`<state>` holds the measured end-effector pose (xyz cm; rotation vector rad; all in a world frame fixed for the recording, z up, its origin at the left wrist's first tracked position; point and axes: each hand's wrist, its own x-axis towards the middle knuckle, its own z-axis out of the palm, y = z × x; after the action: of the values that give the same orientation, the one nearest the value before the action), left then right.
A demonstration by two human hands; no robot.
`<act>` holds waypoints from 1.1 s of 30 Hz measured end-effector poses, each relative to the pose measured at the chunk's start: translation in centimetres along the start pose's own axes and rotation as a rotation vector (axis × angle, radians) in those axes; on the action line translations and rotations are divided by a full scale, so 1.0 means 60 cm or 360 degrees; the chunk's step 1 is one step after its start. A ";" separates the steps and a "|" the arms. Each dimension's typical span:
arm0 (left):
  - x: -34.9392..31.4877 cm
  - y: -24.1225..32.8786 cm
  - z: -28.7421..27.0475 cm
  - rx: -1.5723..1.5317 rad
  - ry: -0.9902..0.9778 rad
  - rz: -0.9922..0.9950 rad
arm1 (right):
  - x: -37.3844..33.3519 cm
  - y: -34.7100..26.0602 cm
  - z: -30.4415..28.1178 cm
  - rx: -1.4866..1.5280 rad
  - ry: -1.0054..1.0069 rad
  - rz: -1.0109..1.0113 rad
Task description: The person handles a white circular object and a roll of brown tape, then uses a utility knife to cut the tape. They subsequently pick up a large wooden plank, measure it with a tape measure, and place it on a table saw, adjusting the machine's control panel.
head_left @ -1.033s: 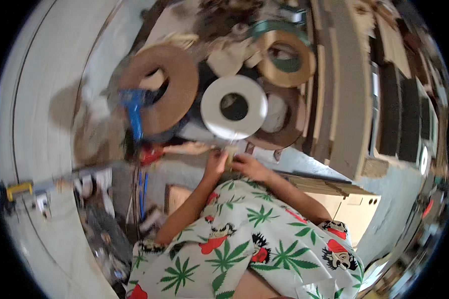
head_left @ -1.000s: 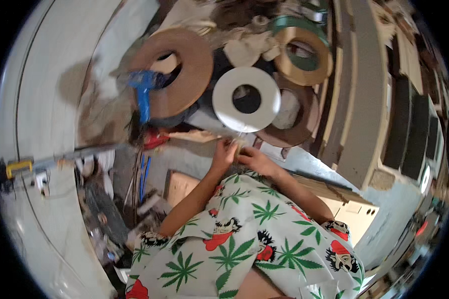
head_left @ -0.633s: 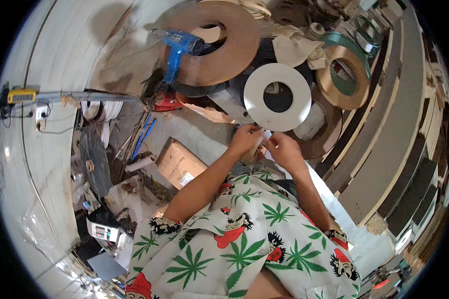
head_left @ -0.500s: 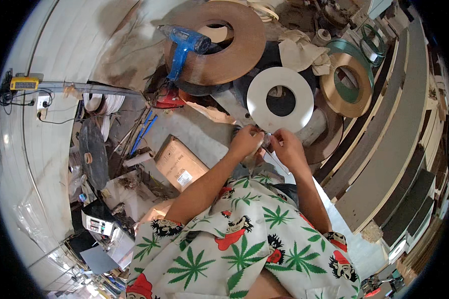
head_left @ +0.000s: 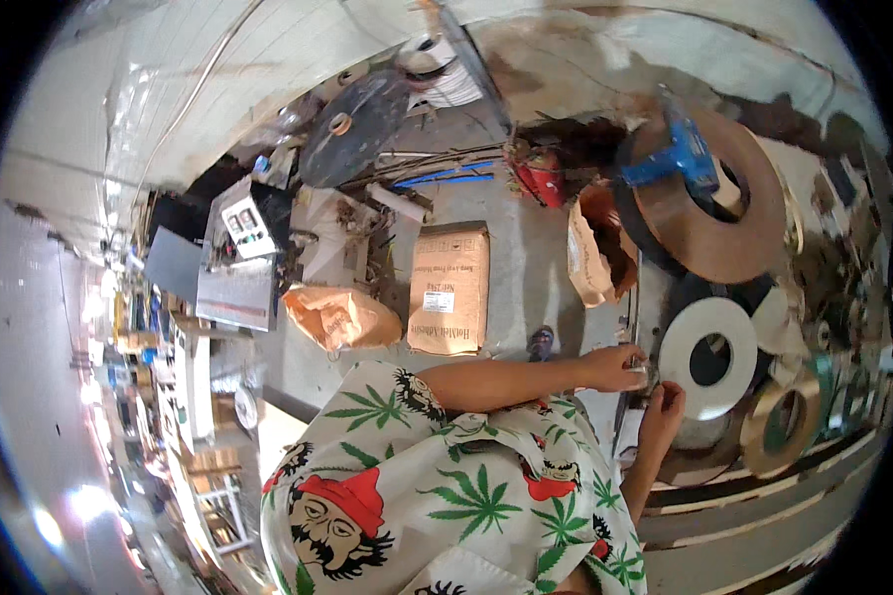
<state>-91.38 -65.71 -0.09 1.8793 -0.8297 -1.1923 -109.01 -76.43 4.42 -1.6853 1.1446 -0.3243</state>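
My left hand [head_left: 613, 369] is closed, fingers curled, with a small clear, shiny piece [head_left: 640, 373] at its fingertips; its kind is too small to tell. Just beside it my right hand [head_left: 663, 409] is also closed, thumb and fingers pinched together, and anything in them is hidden. Both hands are close to the left edge of a white ring-shaped roll of edge band [head_left: 677, 347]. Beyond that lies a big brown roll [head_left: 754, 223] with a blue heat gun [head_left: 687, 159] resting on it.
A cardboard box [head_left: 448, 322] stands on the floor to the left, between an open paper bag [head_left: 342, 319] and another paper bag [head_left: 587, 260]. A tan roll [head_left: 754, 436] lies at the right near long stacked boards [head_left: 764, 535]. A dark disc [head_left: 352, 129] leans at the back.
The view has swung to the left, so the rolls and both hands now appear farther right. My hands stay close together, and the box and bags show more fully.
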 end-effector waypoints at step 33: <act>-0.746 -0.923 -0.695 -0.0478 0.2348 -0.1711 | -0.103 -0.428 0.748 -0.1326 -0.1516 -0.1377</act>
<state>-61.68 9.75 -15.49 2.2185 1.1726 -0.0749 -68.14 -44.41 8.48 -2.5570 -0.2764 0.4967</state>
